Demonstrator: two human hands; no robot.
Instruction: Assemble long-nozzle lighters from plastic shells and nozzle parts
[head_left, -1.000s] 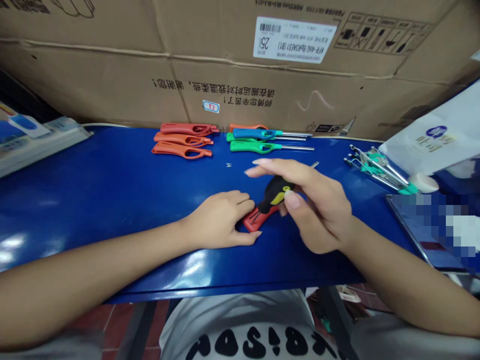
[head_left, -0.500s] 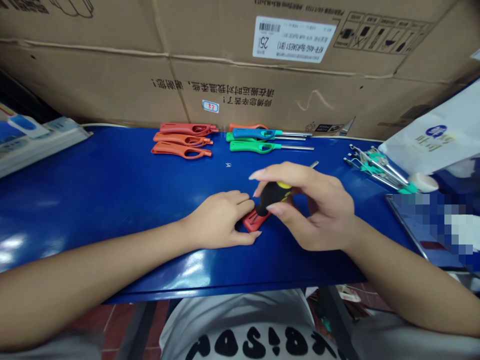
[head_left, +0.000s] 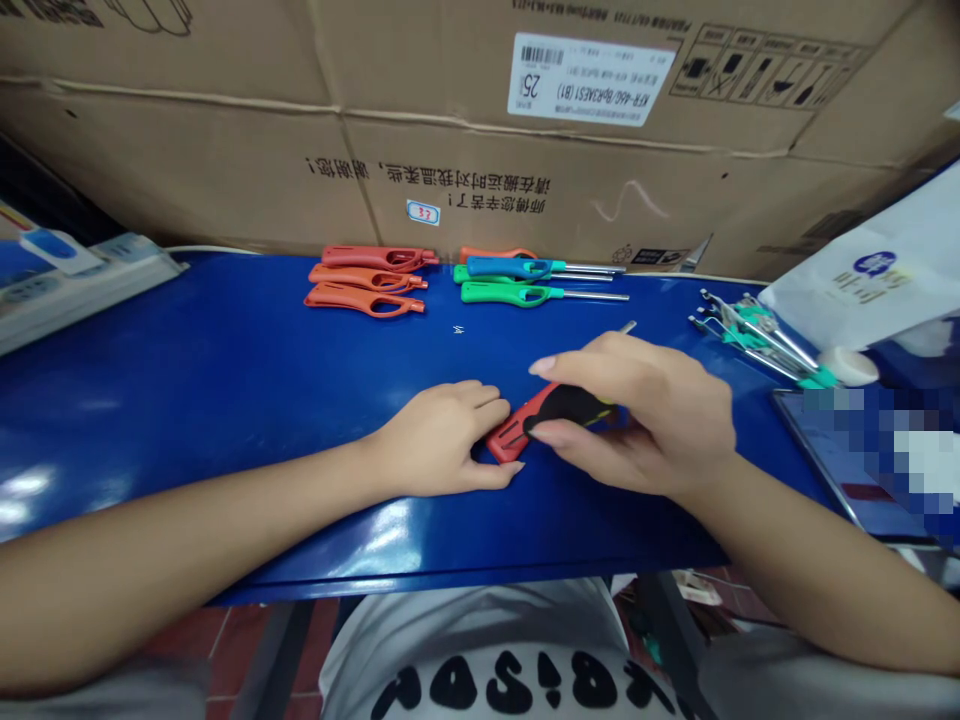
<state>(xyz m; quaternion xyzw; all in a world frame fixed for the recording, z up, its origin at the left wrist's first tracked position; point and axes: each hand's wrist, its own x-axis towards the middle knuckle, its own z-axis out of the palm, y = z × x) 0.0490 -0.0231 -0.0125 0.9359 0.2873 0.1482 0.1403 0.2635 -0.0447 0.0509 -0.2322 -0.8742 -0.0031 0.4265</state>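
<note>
My left hand (head_left: 442, 440) rests on the blue table, its fingers and thumb closed around the near end of a red lighter (head_left: 504, 437) that lies flat. Over the lighter, my right hand (head_left: 664, 405) is closed around a screwdriver (head_left: 568, 403) with a black and yellow handle. The handle leans low along the red body, its butt end toward my left hand. My right fingers hide the screwdriver's shaft and tip, along with the lighter's far part. Beyond my right knuckles a short silver metal end (head_left: 628, 327) sticks out; I cannot tell which piece it belongs to.
Red and orange lighter bodies (head_left: 367, 297) lie at the back, beside several lighters with metal tubes (head_left: 510, 292). Loose tubes with green parts (head_left: 772, 335) sit right, near a white bag (head_left: 840, 270) and a tablet (head_left: 832, 450). A cardboard box (head_left: 247, 190) stands behind; a power strip (head_left: 90, 285) lies left.
My right hand has shifted right with the screwdriver, whose handle now tilts lower. More of the red lighter shows. My left hand has stayed in place.
</note>
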